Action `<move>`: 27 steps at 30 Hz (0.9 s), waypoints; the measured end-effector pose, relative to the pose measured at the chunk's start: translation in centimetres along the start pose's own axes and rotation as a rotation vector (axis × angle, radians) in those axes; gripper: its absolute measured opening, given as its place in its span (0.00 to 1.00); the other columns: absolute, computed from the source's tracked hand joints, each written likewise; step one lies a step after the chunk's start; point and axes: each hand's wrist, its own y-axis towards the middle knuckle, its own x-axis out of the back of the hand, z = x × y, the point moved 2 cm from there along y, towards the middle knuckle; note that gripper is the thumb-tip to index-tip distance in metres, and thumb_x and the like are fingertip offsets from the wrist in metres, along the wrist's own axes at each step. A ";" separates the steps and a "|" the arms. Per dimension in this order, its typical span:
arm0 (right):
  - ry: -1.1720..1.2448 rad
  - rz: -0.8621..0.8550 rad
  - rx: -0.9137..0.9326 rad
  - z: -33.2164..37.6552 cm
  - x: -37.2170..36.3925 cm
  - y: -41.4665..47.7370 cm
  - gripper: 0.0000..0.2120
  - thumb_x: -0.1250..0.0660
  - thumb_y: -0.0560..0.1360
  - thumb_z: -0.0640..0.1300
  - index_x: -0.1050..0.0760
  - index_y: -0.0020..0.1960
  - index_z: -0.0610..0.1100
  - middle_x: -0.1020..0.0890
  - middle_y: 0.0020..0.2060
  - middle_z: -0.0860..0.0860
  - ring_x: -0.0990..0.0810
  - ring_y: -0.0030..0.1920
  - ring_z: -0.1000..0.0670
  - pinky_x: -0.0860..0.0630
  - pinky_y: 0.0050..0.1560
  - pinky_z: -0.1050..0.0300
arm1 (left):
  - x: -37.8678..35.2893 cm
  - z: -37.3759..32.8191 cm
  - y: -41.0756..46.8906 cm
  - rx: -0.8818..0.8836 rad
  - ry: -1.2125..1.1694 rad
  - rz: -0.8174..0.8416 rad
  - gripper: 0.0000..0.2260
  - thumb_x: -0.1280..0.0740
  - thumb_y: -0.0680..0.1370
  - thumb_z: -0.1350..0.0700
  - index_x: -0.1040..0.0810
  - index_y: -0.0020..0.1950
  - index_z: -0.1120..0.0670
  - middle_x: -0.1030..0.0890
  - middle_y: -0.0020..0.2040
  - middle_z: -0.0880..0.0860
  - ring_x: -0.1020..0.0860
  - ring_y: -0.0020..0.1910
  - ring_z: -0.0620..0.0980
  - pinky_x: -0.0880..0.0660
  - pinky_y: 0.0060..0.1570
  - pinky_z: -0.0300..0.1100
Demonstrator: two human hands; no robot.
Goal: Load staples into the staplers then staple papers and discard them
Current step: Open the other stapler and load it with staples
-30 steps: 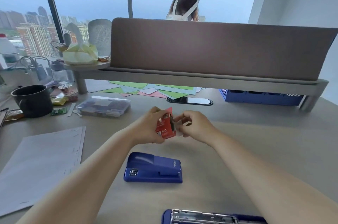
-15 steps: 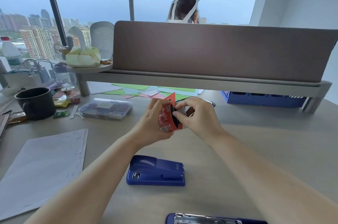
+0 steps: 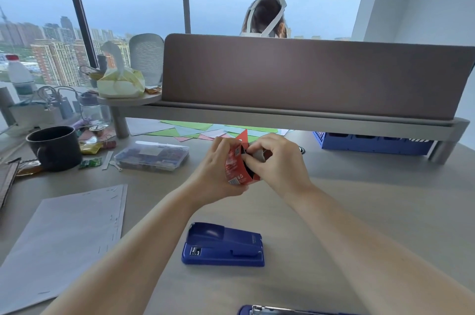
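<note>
My left hand (image 3: 218,170) grips a small red staple box (image 3: 236,168) above the middle of the desk, its flap standing open at the top. My right hand (image 3: 272,160) pinches at the box's open end, fingers partly inside; what they hold is hidden. A closed blue stapler (image 3: 223,245) lies on the desk below my hands. A second blue stapler (image 3: 282,311), opened with its metal rail showing, is cut off by the bottom edge. A stack of white papers (image 3: 64,240) lies at the left.
A black mug (image 3: 55,151), a clear plastic organiser box (image 3: 151,155) and small clutter sit at the back left. Coloured paper sheets (image 3: 195,129) lie under the raised shelf (image 3: 282,119). A blue basket (image 3: 372,145) stands at the back right. Another person's head shows behind the divider.
Both hands have lifted the red box a little higher and farther from me. My right fingers have moved from the box's side into its open end.
</note>
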 end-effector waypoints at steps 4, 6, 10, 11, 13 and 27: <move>0.086 0.042 -0.045 -0.4 0.1 0.2 0.04 0.27 0.66 0.40 0.20 0.35 0.42 0.20 0.37 0.51 0.24 0.37 0.55 0.27 0.40 0.65 | 0.4 -0.1 0.0 0.048 0.006 0.055 0.30 0.23 0.63 0.57 0.33 0.59 0.50 0.32 0.57 0.49 0.30 0.56 0.49 0.24 0.54 0.46; 0.183 0.058 -0.095 -0.7 0.3 0.1 0.06 0.27 0.67 0.39 0.22 0.33 0.45 0.22 0.37 0.55 0.24 0.35 0.56 0.28 0.38 0.72 | 0.7 -0.1 0.0 0.081 0.048 0.102 0.31 0.24 0.64 0.56 0.35 0.62 0.48 0.34 0.58 0.47 0.31 0.57 0.47 0.25 0.52 0.41; 0.346 0.078 -0.211 -1.4 1.0 -0.4 0.06 0.29 0.69 0.40 0.21 0.34 0.46 0.19 0.42 0.52 0.22 0.37 0.54 0.24 0.41 0.64 | 1.3 -0.1 0.3 0.179 0.173 0.240 0.35 0.25 0.66 0.53 0.38 0.69 0.47 0.35 0.58 0.45 0.33 0.57 0.46 0.29 0.49 0.39; 0.377 0.084 -0.244 -1.6 1.1 -0.6 0.04 0.29 0.69 0.40 0.21 0.35 0.45 0.17 0.41 0.50 0.21 0.37 0.53 0.22 0.42 0.59 | 1.3 0.1 0.4 0.196 0.216 0.276 0.35 0.25 0.66 0.52 0.37 0.69 0.47 0.33 0.58 0.46 0.32 0.57 0.46 0.29 0.49 0.39; 0.396 0.103 -0.297 -2.2 1.3 -1.1 0.04 0.29 0.70 0.41 0.21 0.37 0.43 0.16 0.36 0.47 0.19 0.39 0.49 0.20 0.44 0.52 | 1.0 0.4 0.3 0.223 0.314 0.350 0.33 0.26 0.67 0.49 0.36 0.68 0.47 0.29 0.60 0.49 0.30 0.56 0.46 0.30 0.51 0.39; 0.394 0.250 -0.410 -3.3 3.7 -6.5 0.07 0.31 0.71 0.35 0.21 0.37 0.45 0.18 0.31 0.48 0.20 0.32 0.54 0.21 0.37 0.64 | -0.7 1.5 -1.2 0.360 0.387 0.643 0.29 0.30 0.72 0.49 0.35 0.70 0.51 0.29 0.68 0.53 0.30 0.65 0.51 0.34 0.59 0.43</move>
